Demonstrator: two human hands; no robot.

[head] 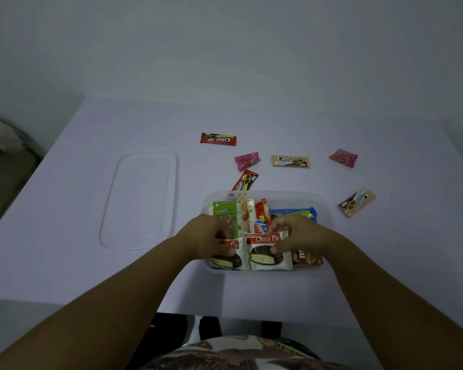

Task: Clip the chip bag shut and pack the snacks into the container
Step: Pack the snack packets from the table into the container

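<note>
A clear plastic container [321, 206] stands near the table's front edge, holding several snacks. My left hand [202, 232] pinches a Choco Pie pack [229, 259] at the container's front left. My right hand [300, 232] pinches a second Choco Pie pack [267, 256] beside it. Behind them lie a green healthy snack bar [226, 212], a red and blue chip bag [262, 217], a blue pack [294, 212] and a brown pack [306, 259]. No clip shows.
The clear lid [141, 198] lies flat to the left. Loose on the table beyond the container are two red cookie packs [218, 139] [245, 180], two pink packs [247, 161] [343, 157] and two beige cookie packs [290, 161] [356, 202].
</note>
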